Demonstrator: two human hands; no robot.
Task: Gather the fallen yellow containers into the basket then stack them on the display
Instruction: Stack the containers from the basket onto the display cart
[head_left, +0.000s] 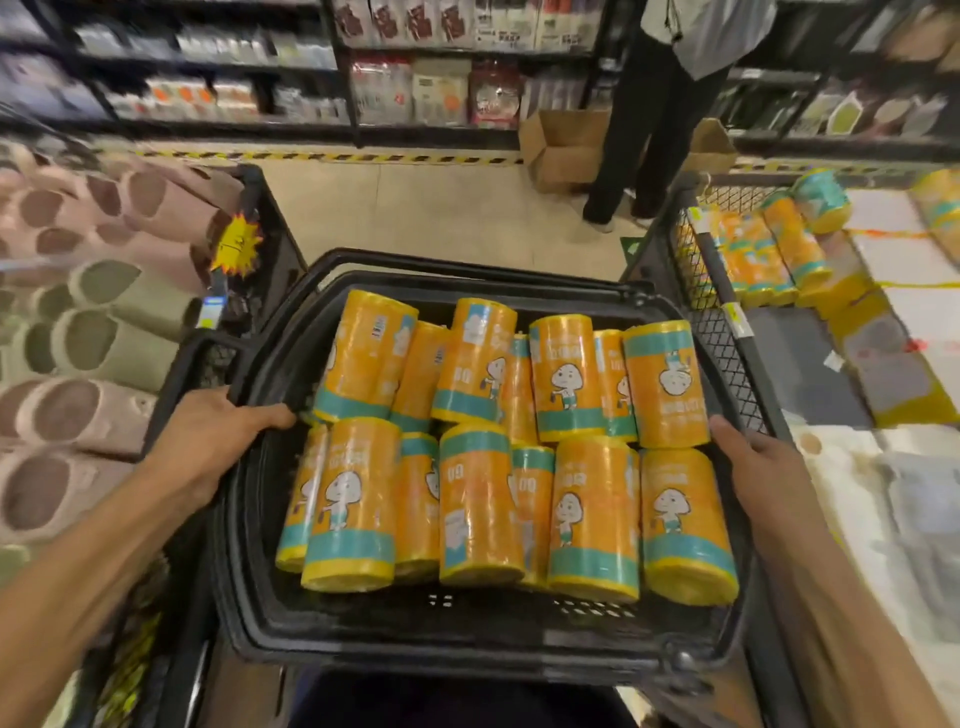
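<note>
Both hands on the basket (467, 644) – left grip (218, 441) clamped on the left rim, fingers curled over the edge to the inside. Right grip (763, 467) holds the right rim, thumb laid along the top; the other fingers go down the outside, out of view.

The containers (592, 519) lie on their sides in the basket in approx. two rows, packed tight, some overlapping. Each is yellow-orange w/ a teal band near one end and a cartoon figure w/ a round white head. "00" reads on a couple of labels; the other print is too blurred. The far-left one has a white barcode sticker.

To the right sits the display (696, 291), a black mesh bin – more of the same containers (789, 244) lie inside near its far end. Left, a bin of slippers (78, 312) w/ a yellow starburst tag (236, 244), writing unreadable. Ahead, a person (649, 130) stands beside an open cardboard box (561, 150); the shelf (343, 78) behind has red packs (395, 21) w/ big pale characters.
</note>
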